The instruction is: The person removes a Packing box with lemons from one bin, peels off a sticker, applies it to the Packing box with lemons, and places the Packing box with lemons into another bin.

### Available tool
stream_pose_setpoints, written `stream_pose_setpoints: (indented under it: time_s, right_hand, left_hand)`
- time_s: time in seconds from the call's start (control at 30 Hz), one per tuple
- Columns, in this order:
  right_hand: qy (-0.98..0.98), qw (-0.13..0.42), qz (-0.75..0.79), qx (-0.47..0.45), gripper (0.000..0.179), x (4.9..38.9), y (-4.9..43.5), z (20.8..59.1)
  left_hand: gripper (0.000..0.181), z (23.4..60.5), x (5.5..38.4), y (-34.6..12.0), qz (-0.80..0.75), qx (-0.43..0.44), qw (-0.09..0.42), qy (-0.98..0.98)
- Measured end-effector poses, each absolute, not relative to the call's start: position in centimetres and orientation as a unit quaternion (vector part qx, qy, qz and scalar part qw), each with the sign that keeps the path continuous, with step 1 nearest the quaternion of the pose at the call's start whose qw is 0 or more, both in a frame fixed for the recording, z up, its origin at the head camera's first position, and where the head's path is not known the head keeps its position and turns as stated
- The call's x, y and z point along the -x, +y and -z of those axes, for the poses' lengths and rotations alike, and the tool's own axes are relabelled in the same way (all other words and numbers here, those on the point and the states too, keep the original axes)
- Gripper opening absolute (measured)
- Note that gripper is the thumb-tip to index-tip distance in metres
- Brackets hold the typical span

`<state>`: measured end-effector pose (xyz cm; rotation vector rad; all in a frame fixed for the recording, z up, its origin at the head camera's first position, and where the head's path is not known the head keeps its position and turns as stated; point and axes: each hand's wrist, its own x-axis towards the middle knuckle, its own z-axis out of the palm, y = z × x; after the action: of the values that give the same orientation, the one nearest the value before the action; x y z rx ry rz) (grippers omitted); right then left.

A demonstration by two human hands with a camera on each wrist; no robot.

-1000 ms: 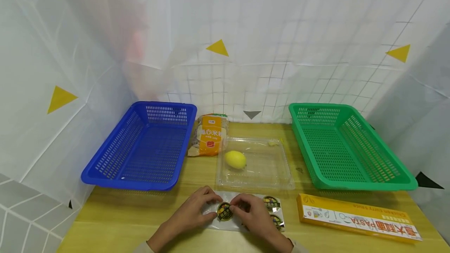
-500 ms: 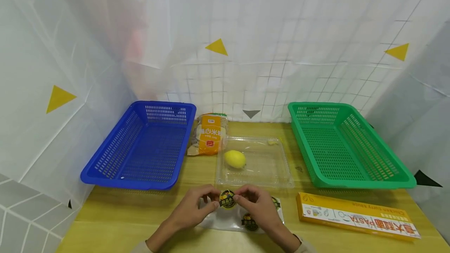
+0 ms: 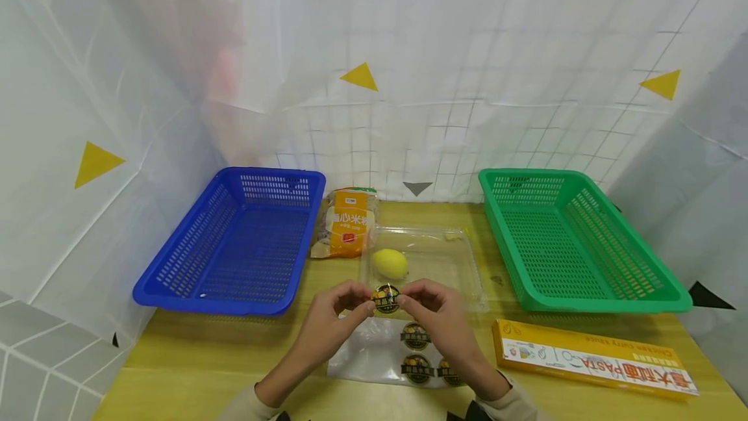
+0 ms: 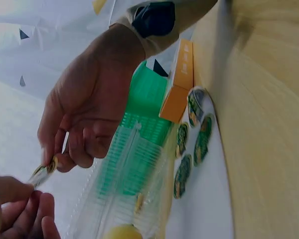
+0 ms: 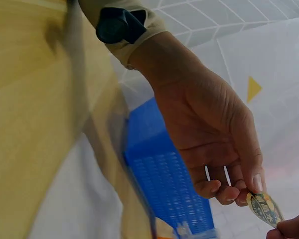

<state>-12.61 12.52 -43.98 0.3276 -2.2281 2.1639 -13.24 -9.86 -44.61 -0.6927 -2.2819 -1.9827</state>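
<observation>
The person's left hand (image 3: 333, 320) and right hand (image 3: 442, 322) are pinching opposite edges of a round sticker (image 3: 386, 299) in a narrow grip, holding it above the bench (image 3: 193, 369), while a sticker sheet (image 3: 372, 351) is lying below.

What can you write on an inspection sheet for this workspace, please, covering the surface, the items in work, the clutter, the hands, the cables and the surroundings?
Surface: table with a wood-grain look.
Items in work: one round sticker held up; the sticker sheet lies on the table, bearing more stickers.
Clutter: lemon at the clear container, inside or beneath it cannot be told; orange-labelled bag, pasta box, blue basket, green basket.
Hands: left hand and right hand pinch opposite edges of the round sticker.
Cables: nothing seen.
Surroundings: white sheeting with yellow triangles.
</observation>
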Motion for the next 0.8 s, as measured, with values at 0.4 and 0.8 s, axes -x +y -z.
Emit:
stream_pose_setpoints:
  time_s: [0.4, 0.8]
  right_hand:
    - [-0.742, 0.072, -0.661, -0.085, 0.013, 14.4, 13.8, 42.3]
    - [-0.756, 0.107, -0.642, -0.067, 0.015, 17.0, 15.0, 42.2]
  left_hand:
    - [0.012, 43.3, 15.2, -7.2, 0.646, 0.191, 0.07, -0.736]
    - [0.016, 42.2, 18.0, -5.5, 0.624, 0.188, 0.082, -0.754]
